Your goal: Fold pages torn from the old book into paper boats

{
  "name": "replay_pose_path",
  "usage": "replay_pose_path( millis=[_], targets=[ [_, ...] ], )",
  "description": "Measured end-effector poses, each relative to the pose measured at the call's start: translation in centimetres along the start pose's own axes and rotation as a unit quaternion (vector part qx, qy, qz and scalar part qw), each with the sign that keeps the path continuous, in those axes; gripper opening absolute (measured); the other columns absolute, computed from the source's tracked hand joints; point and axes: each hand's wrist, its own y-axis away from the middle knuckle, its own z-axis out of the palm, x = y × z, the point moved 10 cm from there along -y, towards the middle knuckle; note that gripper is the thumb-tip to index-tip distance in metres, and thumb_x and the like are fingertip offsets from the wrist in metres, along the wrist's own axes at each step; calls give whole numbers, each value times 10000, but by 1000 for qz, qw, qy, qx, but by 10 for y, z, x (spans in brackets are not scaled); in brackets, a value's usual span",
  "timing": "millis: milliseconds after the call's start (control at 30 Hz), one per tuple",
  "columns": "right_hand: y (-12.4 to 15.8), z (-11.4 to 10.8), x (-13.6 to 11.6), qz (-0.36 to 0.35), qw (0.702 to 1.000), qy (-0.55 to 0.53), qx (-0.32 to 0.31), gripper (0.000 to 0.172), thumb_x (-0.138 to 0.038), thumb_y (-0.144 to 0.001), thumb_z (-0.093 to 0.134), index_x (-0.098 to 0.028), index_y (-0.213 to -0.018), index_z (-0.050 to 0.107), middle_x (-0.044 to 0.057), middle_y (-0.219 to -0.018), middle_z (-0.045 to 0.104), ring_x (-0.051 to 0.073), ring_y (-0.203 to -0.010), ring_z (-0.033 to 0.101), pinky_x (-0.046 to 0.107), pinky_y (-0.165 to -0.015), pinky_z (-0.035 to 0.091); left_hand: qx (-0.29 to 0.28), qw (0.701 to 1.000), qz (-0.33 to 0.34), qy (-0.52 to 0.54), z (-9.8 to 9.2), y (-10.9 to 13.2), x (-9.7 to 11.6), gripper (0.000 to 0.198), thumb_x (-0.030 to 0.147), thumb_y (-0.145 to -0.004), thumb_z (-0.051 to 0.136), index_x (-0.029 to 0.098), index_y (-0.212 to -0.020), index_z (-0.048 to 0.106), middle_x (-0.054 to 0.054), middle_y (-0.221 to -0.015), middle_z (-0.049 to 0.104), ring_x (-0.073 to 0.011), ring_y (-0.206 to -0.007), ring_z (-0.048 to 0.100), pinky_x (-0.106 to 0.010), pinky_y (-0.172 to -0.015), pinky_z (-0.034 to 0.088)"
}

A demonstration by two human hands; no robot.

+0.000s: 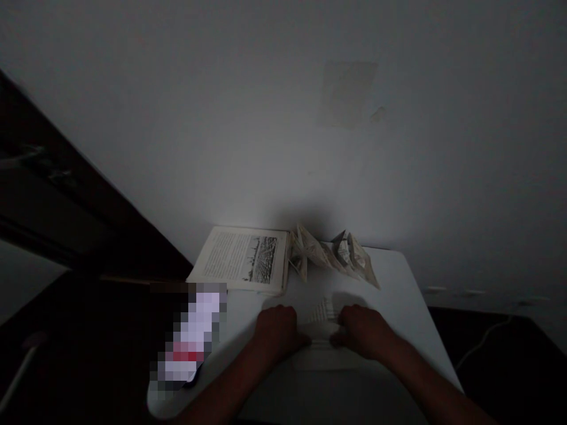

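Note:
Between my two hands is a sheet of printed paper [319,332], with creases across it and its upper part raised off the table. My left hand [280,330] grips the paper's left side, fingers curled and thumb pointing inward. On the right side, my right hand [361,332] pinches the paper between thumb and curled fingers. Just beyond my hands stand folded paper shapes [319,251] made of printed pages, with another pointed folded piece [354,254] at their right end. The dim light hides the finer folds.
A book [230,260] with a printed picture lies at the table's back left. A pixelated phone-like device [195,330] rests at the left edge. The white table [398,283] meets a wall [221,118]. A dark door [66,177] is left, a cable [482,339] right.

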Motion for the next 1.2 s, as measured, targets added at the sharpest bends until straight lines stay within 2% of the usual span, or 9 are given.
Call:
replay_pose_path(
  millis=[300,467,633,833,1000,1200],
  targets=[
    [11,2,33,34,999,-40,4,401,-424,-680,652,-132,-954,658,135,-946,665,277,-899,612,320,-706,407,-12,1000,-4,1,0,1,-2,510,581,-646,560,146,-893,658,-144,-887,673,-301,-829,632,-385,-686,492],
    [16,6,54,52,997,-56,1,353,-424,-686,647,-140,-894,666,125,-913,667,271,-858,618,317,-684,402,-13,1000,-7,8,-1,3,-1,506,582,-652,561,145,-888,657,-146,-893,669,-302,-830,630,-385,-684,488],
    [17,9,58,42,997,-68,-7,318,-450,-701,628,-161,-825,674,106,-888,671,259,-848,617,297,-660,396,-20,1000,-12,12,-3,5,-3,472,552,-654,577,146,-879,660,-143,-882,672,-299,-834,628,-379,-683,486],
    [14,9,59,37,997,-74,4,351,-440,-693,633,-140,-872,664,125,-912,662,264,-840,610,309,-678,400,-33,999,-23,28,-3,10,-11,390,515,-671,585,156,-795,676,-135,-852,679,-296,-808,635,-377,-671,483],
    [16,10,70,38,996,-78,2,282,-431,-700,621,-162,-771,670,94,-833,679,236,-765,622,279,-608,383,-33,998,-33,37,-1,10,-14,361,498,-651,617,167,-781,681,-117,-843,681,-273,-798,638,-343,-665,475],
    [27,12,91,39,991,-126,13,204,-366,-723,592,-189,-655,667,46,-720,690,199,-680,624,254,-545,362,-17,999,-7,41,-2,10,-15,283,454,-674,617,188,-749,682,-93,-826,678,-259,-801,630,-330,-656,465]
  ],
)
